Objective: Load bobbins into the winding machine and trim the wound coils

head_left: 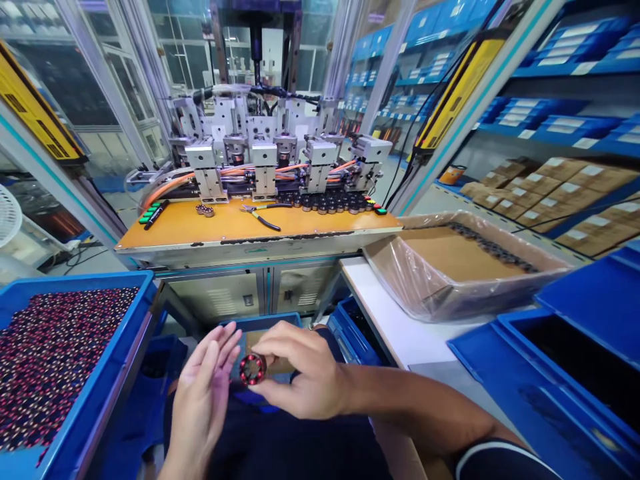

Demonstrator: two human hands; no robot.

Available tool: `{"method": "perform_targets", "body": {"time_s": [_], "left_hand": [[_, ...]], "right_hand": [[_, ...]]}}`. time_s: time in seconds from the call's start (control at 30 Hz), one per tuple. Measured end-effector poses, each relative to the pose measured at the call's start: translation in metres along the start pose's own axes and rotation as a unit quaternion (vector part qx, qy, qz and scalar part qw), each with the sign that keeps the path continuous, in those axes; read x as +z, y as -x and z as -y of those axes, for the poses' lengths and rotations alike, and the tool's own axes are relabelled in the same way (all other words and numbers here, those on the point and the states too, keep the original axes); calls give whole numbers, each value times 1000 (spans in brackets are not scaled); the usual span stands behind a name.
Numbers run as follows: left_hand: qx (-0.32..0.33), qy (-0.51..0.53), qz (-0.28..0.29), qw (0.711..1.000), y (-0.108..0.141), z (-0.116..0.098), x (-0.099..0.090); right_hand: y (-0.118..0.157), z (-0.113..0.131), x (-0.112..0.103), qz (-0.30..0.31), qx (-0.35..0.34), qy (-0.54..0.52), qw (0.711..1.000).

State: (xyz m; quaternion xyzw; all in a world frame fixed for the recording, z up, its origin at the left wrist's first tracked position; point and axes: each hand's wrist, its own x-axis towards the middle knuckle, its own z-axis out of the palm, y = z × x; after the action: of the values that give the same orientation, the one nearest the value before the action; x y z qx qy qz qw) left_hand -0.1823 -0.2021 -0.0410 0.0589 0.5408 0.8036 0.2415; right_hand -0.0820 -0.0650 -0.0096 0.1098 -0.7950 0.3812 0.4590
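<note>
Windows (313,67) behind; blue shelves (555,69) right; grey floor (440,199).

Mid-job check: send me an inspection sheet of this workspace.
Surface: orange worktop, chipped along its front edge.
Job's things: ring with red spots in hand; many small red-and-dark parts in the blue tray at left.
Clutter: pliers and dark round parts on the worktop.
Hands: right hand pinches the ring; left hand open beside it.
Cables: orange lines at the machine.
Surroundings: plastic-lined carton at right; blue shelving beyond.
</note>
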Motion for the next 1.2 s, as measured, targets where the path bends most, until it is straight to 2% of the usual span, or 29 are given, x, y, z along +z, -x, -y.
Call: {"method": "perform_targets", "body": {"time_s": [0.03, 0.1, 0.13, 0.2, 0.23, 0.3, 0.37, 0.43, 0.53, 0.63, 0.73, 0.87, 0.93, 1.1, 1.2], "left_hand": [[33, -38, -29, 998, 2, 2, -3], [164, -153, -44, 974, 10, 3, -10], [238, -222, -25, 945, 16, 2, -13], [353, -345, 32, 869, 26, -2, -14], [380, -375, 60, 843, 30, -6, -12], [399, -396, 88, 822, 33, -12, -4], [403, -397, 93, 819, 31, -15, 3], [402, -397, 103, 819, 28, -16, 5], [406, -398, 130, 812, 24, -14, 3], [411, -399, 150, 806, 24, -13, -1], [395, -387, 164, 817, 25, -16, -1], [291, -327, 176, 882, 24, -20, 1], [246, -298, 188, 903, 23, -20, 2], [229, -267, 197, 915, 22, -19, 2], [262, -287, 188, 902, 21, -22, -1]], "right_hand": [[0, -4, -2, -13, -62, 89, 994], [0, -11, -6, -15, -147, 209, 967], [1, -14, -8, -11, -177, 241, 954], [4, -19, -11, -4, -223, 270, 937], [6, -20, -11, 2, -240, 275, 931], [10, -22, -11, 14, -261, 281, 924], [14, -21, -10, 22, -269, 276, 922], [15, -18, -11, 28, -247, 248, 936], [14, -10, -12, 45, -128, 152, 979], [9, -1, -12, 39, -25, 37, 998], [6, 3, -11, 20, 13, -34, 999], [7, 4, -9, 6, 51, -57, 997], [8, 5, -9, 2, 58, -61, 996], [9, 8, -17, -7, 74, -64, 995], [8, 5, -36, 9, 119, -57, 991]]}}
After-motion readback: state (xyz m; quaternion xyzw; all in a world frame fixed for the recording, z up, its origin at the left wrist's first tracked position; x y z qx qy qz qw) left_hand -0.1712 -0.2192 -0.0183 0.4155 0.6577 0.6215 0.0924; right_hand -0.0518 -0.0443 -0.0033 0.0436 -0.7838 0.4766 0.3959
